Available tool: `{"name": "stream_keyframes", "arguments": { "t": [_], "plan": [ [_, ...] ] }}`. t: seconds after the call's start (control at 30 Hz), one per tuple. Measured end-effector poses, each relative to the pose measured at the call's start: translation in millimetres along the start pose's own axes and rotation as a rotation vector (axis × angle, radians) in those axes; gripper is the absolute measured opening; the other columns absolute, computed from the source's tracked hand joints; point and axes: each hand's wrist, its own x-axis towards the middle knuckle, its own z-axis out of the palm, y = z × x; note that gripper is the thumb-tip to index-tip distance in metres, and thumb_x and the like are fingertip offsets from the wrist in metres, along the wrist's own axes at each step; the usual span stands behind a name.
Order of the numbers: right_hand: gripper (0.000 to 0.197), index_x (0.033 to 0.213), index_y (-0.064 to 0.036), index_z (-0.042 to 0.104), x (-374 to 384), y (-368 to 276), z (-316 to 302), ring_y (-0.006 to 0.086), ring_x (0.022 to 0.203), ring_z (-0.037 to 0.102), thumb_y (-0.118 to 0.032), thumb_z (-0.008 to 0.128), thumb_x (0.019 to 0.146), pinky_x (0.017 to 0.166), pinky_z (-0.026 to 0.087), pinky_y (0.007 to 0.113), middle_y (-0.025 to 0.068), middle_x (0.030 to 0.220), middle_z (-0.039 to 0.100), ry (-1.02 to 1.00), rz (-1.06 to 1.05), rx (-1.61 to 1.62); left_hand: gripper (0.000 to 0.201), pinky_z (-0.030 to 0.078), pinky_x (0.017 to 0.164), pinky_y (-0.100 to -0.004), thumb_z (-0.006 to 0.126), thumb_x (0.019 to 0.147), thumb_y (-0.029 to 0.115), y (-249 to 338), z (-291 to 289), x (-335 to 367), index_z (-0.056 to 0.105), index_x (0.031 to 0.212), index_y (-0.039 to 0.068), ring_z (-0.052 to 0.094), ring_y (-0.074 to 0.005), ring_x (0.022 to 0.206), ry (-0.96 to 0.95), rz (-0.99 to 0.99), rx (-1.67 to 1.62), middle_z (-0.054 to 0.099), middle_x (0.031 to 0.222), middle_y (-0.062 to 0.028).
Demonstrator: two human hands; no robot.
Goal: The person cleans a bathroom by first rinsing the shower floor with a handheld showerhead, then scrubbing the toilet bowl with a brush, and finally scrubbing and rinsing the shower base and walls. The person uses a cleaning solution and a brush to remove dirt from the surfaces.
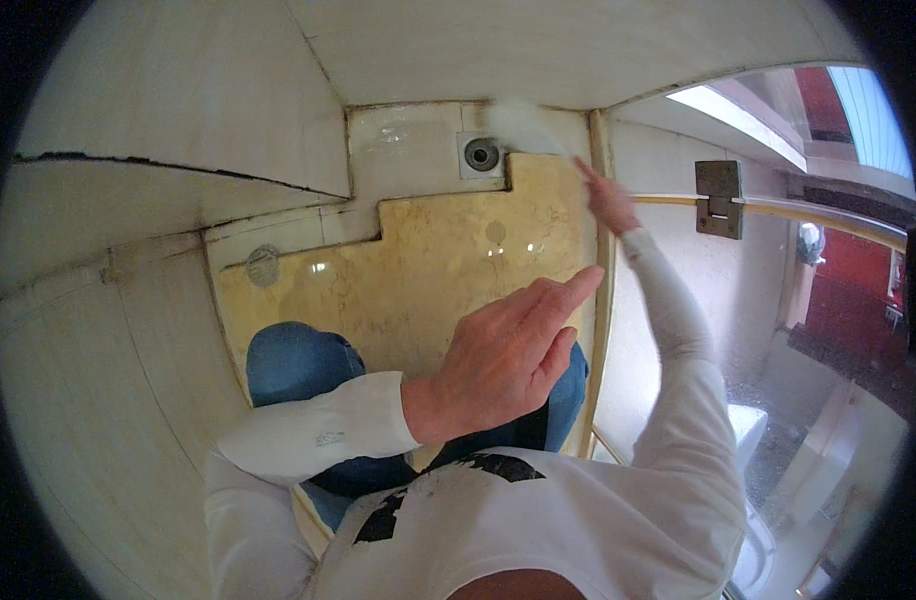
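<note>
Nearest the lens, along the lower edge, see a white cloth shirt with black patches (598, 530), bent forward; lean much further and might lose balance. Beyond, find pale, grime-lined wall panels (418, 45), close enough to scrape a knuckle through too wide a swing. Lower down, note a glossy, yellow stone-look floor slab (438, 270) with a stepped edge, possibly wet, hence liable to make a foot slip. To the right, watch for a clear glass panel (753, 290) near the right forearm: could get bumped by an elbow. Next, on to blue denim jeans (298, 360), bent at the knees: may soak if lowered. For the left hand (508, 345): held above the slab, index finger extended, apparently gripping nothing, so giving no support. For the right hand (610, 200): curled round one end of a whitish, motion-blurred tool (526, 128), beside the drain; could lose hold through wetness. Smallest, a round, dark drain (481, 154) in a square plate: might snag the tool's tip.
</note>
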Motion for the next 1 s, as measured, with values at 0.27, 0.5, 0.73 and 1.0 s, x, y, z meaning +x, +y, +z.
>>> {"name": "stream_keyframes", "arguments": {
  "t": [0.27, 0.5, 0.73, 1.0],
  "plan": [
    [0.058, 0.138, -0.0222, 0.038, -17.2, 58.6, -35.4, 0.0417, 0.077, 0.063, -0.008, 0.047, 0.082, 0.068, 0.051, 0.052, 0.0234, 0.086, 0.064, -0.090, -0.132, -0.084, 0.048, 0.052, 0.070, -0.0344, 0.058, 0.080, 0.002, 17.0, -12.6, -9.3, 0.045, 0.127, 0.003, 0.062, -0.0288, 0.077, -0.064, -0.027, -0.119, 0.061, 0.093, -0.0153],
    [0.055, 0.136, -0.0161, 0.040, -18.5, -67.9, -7.1, 0.0415, 0.070, 0.061, -0.008, 0.049, 0.082, 0.062, 0.047, 0.052, 0.0258, 0.077, 0.062, -0.205, -0.329, 0.187, 0.055, 0.049, 0.060, -0.0353, 0.056, 0.078, 0.001, 13.7, -7.0, -9.8, 0.041, 0.131, 0.005, 0.057, -0.0247, 0.070, 0.038, 0.089, -0.072, 0.052, 0.082, -0.0094],
    [0.056, 0.139, -0.0226, 0.037, -66.6, -15.3, -7.6, 0.0393, 0.068, 0.061, -0.012, 0.051, 0.085, 0.060, 0.046, 0.049, 0.0218, 0.076, 0.062, -0.027, 0.043, 0.393, 0.049, 0.050, 0.071, -0.0374, 0.057, 0.081, 0.003, 18.0, -10.6, -17.4, 0.044, 0.128, 0.005, 0.060, -0.0327, 0.082, -0.070, 0.006, -0.062, 0.058, 0.099, -0.0165],
    [0.058, 0.136, -0.0100, 0.038, 7.8, -14.5, 26.5, 0.0410, 0.069, 0.061, -0.011, 0.052, 0.080, 0.063, 0.049, 0.048, 0.0247, 0.076, 0.063, 0.131, 0.057, 0.206, 0.054, 0.049, 0.070, -0.0393, 0.057, 0.080, 0.003, 20.0, -7.5, -24.1, 0.039, 0.131, 0.005, 0.059, -0.0335, 0.082, -0.103, 0.026, -0.120, 0.057, 0.093, -0.0164]
  ]
}}
